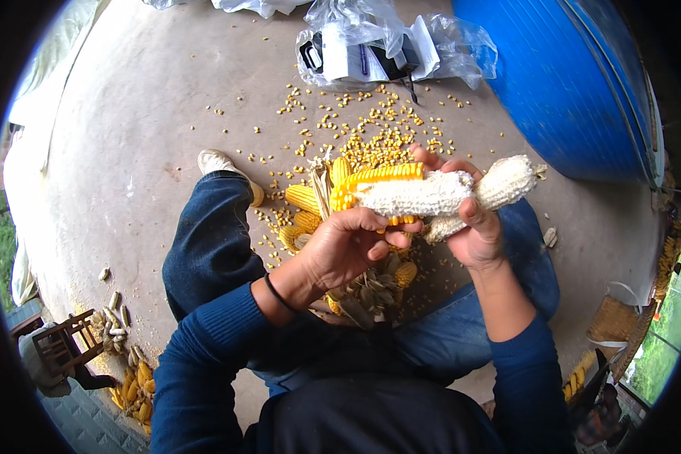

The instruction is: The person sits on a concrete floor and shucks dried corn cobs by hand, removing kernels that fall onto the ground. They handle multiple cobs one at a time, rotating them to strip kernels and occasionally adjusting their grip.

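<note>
Across the middle of the view lies a partly shelled ear of corn [412, 195]. Rows of yellow kernels line its upper edge and left end; the rest is white, stripped cob. My left hand [340, 246] is closed on its lower left side, thumb against the cob and a few kernels by the fingers. My right hand [477, 231] grips the ear's right end together with a bare white cob [507, 181], which slants up to the right behind it. Below my hands are several unshelled ears [303, 198] and dry husks [367, 295], partly hidden.
Loose kernels [386, 140] scatter over the concrete floor [166, 91]. Clear plastic bags with papers and dark items [363, 60] lie at the far side. A large blue container [567, 83] stands far right. More ears [138, 390], stripped cobs [113, 318] and a wooden stool [72, 340] sit near left.
</note>
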Tool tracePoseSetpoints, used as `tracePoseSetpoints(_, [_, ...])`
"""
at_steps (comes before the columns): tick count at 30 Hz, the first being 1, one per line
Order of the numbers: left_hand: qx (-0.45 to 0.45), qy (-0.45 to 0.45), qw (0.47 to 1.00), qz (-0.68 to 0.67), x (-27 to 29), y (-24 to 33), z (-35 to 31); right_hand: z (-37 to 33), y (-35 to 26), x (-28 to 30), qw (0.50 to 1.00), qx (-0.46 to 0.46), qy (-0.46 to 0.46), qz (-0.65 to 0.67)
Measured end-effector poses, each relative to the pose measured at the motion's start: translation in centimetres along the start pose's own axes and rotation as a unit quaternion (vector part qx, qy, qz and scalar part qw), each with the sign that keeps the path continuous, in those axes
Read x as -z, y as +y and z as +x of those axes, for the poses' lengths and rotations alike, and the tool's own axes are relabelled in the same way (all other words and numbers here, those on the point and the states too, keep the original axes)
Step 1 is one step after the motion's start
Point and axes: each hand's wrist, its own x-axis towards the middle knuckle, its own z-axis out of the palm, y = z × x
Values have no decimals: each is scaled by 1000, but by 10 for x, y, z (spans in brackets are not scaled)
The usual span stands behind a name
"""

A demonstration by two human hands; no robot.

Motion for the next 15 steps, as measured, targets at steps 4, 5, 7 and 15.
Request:
tracePoseSetpoints(4, [36,-33,999,0,6,3,1,1,1,2,999,34,-8,-13])
tracePoseSetpoints(5, [47,-37,998,15,7,4,1,2,-1,2,999,43,1,-21])
tracePoseSetpoints(7, [39,-20,995,86,3,1,-3,4,-1,5,998,37,48,-7])
tracePoseSetpoints(15, [62,23,998,3,-11,7,-15,3,-7,10,996,-2,87,8])
